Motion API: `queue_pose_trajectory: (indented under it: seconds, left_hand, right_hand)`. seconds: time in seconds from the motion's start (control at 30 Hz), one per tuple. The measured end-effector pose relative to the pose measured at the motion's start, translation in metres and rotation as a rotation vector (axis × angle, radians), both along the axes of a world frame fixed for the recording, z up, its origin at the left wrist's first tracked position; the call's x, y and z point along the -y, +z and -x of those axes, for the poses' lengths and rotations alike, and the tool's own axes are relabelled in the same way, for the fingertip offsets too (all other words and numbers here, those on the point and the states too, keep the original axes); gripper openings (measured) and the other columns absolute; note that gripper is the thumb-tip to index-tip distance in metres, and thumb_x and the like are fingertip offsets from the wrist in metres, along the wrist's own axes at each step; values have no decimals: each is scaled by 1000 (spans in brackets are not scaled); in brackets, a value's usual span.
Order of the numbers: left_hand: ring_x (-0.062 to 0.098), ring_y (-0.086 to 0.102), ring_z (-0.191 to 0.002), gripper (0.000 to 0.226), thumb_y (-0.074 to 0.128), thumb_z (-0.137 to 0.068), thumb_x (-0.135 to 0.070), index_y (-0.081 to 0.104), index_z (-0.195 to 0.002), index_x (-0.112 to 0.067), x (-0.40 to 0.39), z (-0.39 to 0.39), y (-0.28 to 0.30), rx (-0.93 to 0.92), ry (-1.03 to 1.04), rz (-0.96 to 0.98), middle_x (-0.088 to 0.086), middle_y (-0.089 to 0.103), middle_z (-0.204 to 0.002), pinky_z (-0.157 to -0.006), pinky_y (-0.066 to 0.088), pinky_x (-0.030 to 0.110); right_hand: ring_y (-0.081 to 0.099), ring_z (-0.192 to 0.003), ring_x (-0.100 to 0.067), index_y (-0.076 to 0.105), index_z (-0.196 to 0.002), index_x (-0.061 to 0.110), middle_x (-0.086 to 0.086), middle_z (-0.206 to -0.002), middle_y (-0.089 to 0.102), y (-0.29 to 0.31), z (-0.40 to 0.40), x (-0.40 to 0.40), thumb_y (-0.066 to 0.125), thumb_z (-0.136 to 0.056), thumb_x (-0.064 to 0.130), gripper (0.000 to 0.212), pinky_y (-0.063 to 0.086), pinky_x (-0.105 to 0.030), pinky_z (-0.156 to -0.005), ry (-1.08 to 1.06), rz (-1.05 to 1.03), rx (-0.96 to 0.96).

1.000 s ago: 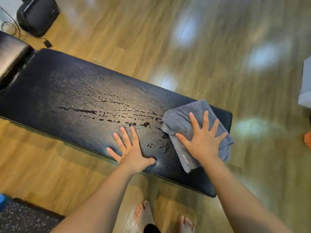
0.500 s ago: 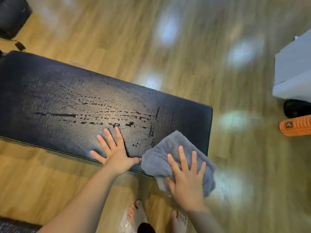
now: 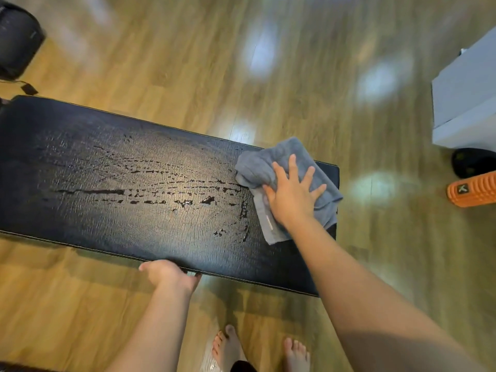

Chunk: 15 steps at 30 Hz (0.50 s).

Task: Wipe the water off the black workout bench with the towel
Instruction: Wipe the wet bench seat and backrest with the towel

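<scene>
Soft, floppy grey cloth towel [image 3: 284, 181] at right end of wet, slippery black padded worktop [image 3: 107, 167], flat under spread right hand [image 3: 291, 196]; left hand [image 3: 169, 273] curled on near edge.

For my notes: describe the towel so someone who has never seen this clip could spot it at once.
Find the long black bench lying across the wood floor, its middle streaked with water. At its right end the right hand presses flat on a crumpled blue-grey towel. It is the only cloth, and the only pale thing on the dark pad.
</scene>
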<state>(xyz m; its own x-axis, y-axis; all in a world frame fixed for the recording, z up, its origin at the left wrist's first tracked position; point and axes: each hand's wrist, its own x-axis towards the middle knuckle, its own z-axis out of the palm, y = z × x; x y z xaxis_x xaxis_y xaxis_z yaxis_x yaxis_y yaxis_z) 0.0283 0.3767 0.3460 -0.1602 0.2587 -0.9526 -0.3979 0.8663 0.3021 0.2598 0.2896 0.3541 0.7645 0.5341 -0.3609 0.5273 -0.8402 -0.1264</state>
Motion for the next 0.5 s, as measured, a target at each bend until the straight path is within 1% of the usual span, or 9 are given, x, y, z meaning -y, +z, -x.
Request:
queue_pose_trajectory:
  seconds: [0.07,0.13,0.23,0.3,0.33,0.37,0.43,0.47,0.5]
  left_hand:
    - [27,54,-119,69,14,-89,-63,52,-133,-26,-7,-12,1,-78,125,50,-2,57,-132,-108,35,54]
    - [23,52,-123,65,17,-92,-60,46,-138,-25,-11,-22,5,-226,189,107,-6,53,-139,-110,35,42]
    - [21,45,-132,64,16,-94,-55,41,-143,-22,-14,-29,2,-376,175,129,-8,44,-148,-113,30,35]
    - [22,43,-134,63,15,-96,-51,40,-143,-18,-18,-25,-5,-463,66,172,-6,43,-149,-115,27,35]
    - [23,41,-136,62,14,-97,-49,39,-144,-16,-20,-26,-10,-474,46,181,-4,42,-150,-115,25,35]
    - [27,35,-139,60,13,-100,-43,35,-146,-12,-20,-26,-15,-488,26,163,2,37,-153,-114,20,34]
    - [37,21,-142,51,10,-105,-19,19,-149,4,-20,-21,-22,-439,-61,55,21,22,-157,-106,6,33]
    - [40,17,-142,49,6,-104,-13,13,-148,8,-19,-18,-30,-455,-105,23,26,17,-156,-106,3,35]
    - [39,15,-144,51,2,-103,-14,10,-148,7,-18,-19,-32,-483,-152,20,26,14,-157,-112,5,37]
  right_hand:
    - [-8,-148,-44,19,-151,43,5,-165,-10,-3,29,16,41,-95,59,63,3,-77,-108,129,-3,43]
    - [3,-148,-46,29,-148,41,3,-166,0,-9,64,47,49,-91,58,63,10,-78,-106,263,-21,88]
    - [15,-145,-49,42,-143,36,-3,-164,18,-14,105,106,54,-83,55,64,18,-78,-103,389,9,100]
    - [19,-144,-50,47,-141,34,-6,-162,26,-10,109,140,60,-76,48,68,21,-79,-101,456,41,89]
    - [20,-144,-50,47,-140,34,-6,-161,28,-8,102,150,60,-73,46,70,24,-79,-100,472,49,80]
    - [22,-143,-50,47,-140,33,-6,-160,28,-7,90,156,58,-74,46,68,27,-78,-99,459,54,73]
    - [26,-141,-51,47,-140,33,-5,-161,28,-5,61,150,49,-80,49,62,32,-77,-95,368,59,69]
    - [25,-141,-52,47,-140,33,-5,-161,26,-4,45,138,46,-84,51,59,32,-78,-95,303,47,79]
    - [21,-142,-51,45,-142,33,-3,-163,22,-5,29,123,44,-89,53,57,29,-78,-98,231,33,90]
